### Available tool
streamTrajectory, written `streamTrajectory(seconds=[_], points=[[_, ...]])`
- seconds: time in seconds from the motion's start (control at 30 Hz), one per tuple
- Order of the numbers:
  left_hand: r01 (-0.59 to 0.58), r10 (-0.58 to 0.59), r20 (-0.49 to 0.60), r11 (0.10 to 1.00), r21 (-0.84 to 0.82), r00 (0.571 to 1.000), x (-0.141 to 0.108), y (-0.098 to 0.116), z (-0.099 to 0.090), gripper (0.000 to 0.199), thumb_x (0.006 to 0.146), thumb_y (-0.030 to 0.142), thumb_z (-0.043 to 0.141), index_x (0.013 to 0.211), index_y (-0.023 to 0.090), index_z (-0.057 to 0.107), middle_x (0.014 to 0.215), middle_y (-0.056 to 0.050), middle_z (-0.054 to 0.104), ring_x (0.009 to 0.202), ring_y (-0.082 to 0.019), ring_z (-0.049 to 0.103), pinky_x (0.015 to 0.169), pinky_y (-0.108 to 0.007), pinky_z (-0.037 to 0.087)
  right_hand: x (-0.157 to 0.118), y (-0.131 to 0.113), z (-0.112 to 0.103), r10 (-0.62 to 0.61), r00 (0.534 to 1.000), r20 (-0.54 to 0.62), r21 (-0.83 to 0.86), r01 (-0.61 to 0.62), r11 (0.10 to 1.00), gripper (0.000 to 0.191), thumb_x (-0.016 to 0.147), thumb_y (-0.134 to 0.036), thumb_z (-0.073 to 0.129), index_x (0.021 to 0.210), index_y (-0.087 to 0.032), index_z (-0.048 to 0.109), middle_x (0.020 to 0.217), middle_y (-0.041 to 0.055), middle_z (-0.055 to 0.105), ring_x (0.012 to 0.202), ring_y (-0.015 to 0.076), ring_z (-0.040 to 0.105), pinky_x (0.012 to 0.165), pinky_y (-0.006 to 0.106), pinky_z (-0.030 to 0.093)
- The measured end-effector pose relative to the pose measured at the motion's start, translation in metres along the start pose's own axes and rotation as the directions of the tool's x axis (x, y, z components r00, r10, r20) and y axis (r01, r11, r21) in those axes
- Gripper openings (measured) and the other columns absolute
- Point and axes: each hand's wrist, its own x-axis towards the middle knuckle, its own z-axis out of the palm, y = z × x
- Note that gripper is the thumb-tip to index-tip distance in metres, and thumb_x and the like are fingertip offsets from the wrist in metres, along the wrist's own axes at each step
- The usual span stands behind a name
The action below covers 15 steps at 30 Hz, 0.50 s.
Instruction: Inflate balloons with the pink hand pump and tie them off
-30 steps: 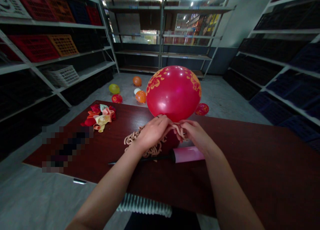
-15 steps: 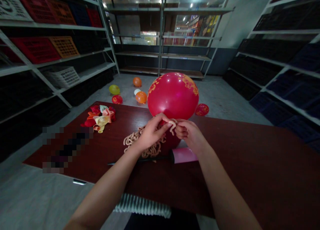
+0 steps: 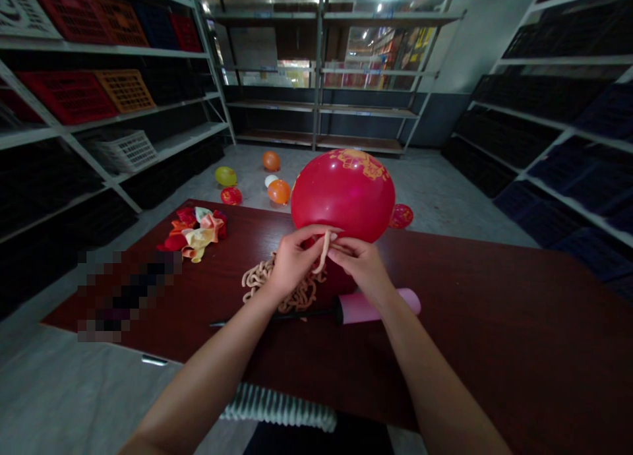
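A large inflated red balloon (image 3: 343, 194) with yellow printed figures stands just beyond my hands, its knot end toward me. My left hand (image 3: 293, 264) is closed in a pinch at the balloon's base, with a piece of beige cord (image 3: 322, 252) hanging from its fingertips. Close against it, the fingers of my right hand (image 3: 364, 265) pinch the same cord; the balloon's neck is hidden behind the fingers. A pile of similar beige cords (image 3: 257, 277) lies under my left hand. Below my right wrist rests a pink hand pump (image 3: 408, 302) with a black nozzle.
Uninflated balloons (image 3: 200, 234) lie in a heap at the left of the dark red table (image 3: 494, 310). A blurred-out item (image 3: 133, 297) lies nearer. Small inflated balloons (image 3: 279, 192) sit on the floor beyond. Shelves with crates (image 3: 126, 91) line both sides.
Both hands have shifted slightly left, and the right hand has come closer to the left. The cord's end hangs longer now. The balloon has tilted, its print turning toward the top.
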Motion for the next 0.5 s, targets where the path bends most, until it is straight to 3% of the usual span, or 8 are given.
streamTrajectory(seconds=[0.1,0.17,0.23,0.33,0.43,0.5], points=[[0.020,-0.024,-0.161,0.999,-0.031,0.987,-0.0036,-0.0010,0.0060,0.028,0.087,0.028,0.074,0.113,0.022,0.065,0.070,0.003,0.064,0.058,-0.011,0.057,0.056,-0.022,0.046,-0.0021,0.0002,0.0050,-0.019,1.000,-0.012,0.001,0.019,1.000,0.015,0.069,-0.038,0.075,0.074,-0.024,0.074,0.054,-0.0052,0.045,0.050,0.0080,0.033,0.048,0.025,0.027],[0.025,-0.050,-0.222,0.993,-0.114,0.974,-0.0043,-0.0009,0.0082,0.027,0.085,0.030,0.076,0.104,0.022,0.059,0.061,0.007,0.055,0.049,-0.009,0.049,0.049,-0.020,0.040,-0.0039,0.0004,0.0076,-0.029,0.999,-0.033,-0.010,0.028,1.000,0.017,0.071,-0.039,0.074,0.075,-0.023,0.074,0.052,-0.0057,0.042,0.050,0.0083,0.034,0.048,0.025,0.028],[0.029,-0.060,-0.211,0.989,-0.145,0.976,-0.0036,0.0006,0.0083,0.024,0.088,0.037,0.073,0.084,0.020,0.056,0.060,0.005,0.055,0.051,-0.009,0.049,0.051,-0.021,0.041,-0.0050,0.0012,0.0090,-0.030,0.998,-0.058,-0.027,0.028,0.999,0.018,0.071,-0.040,0.075,0.076,-0.023,0.075,0.052,-0.0058,0.041,0.050,0.0085,0.035,0.049,0.025,0.028],[0.051,-0.074,-0.163,0.988,-0.143,0.984,-0.0012,0.0041,0.0067,0.046,0.096,0.050,0.057,0.064,0.017,0.057,0.061,-0.001,0.060,0.056,-0.011,0.054,0.059,-0.024,0.048,-0.0052,0.0029,0.0094,-0.037,0.994,-0.105,-0.025,0.034,0.999,0.020,0.071,-0.043,0.076,0.076,-0.023,0.075,0.049,-0.0070,0.039,0.048,0.0079,0.032,0.047,0.025,0.024],[0.082,-0.106,-0.099,0.972,-0.219,0.989,0.0008,0.0060,0.0059,0.055,0.101,0.054,0.043,0.070,0.016,0.068,0.071,-0.006,0.069,0.065,-0.015,0.064,0.069,-0.028,0.054,-0.0050,0.0037,0.0093,-0.028,0.992,-0.125,0.040,0.033,0.999,0.027,0.072,-0.048,0.076,0.077,-0.022,0.074,0.046,-0.0092,0.034,0.045,0.0065,0.026,0.044,0.024,0.019],[0.074,-0.086,-0.050,0.975,-0.209,0.995,0.0012,0.0062,0.0055,0.048,0.102,0.049,0.045,0.085,0.015,0.074,0.085,-0.008,0.074,0.077,-0.017,0.069,0.078,-0.030,0.056,-0.0047,0.0037,0.0094,-0.019,0.991,-0.135,0.097,0.032,0.995,0.029,0.073,-0.050,0.076,0.077,-0.021,0.072,0.046,-0.0105,0.032,0.044,0.0056,0.022,0.043,0.024,0.016]])
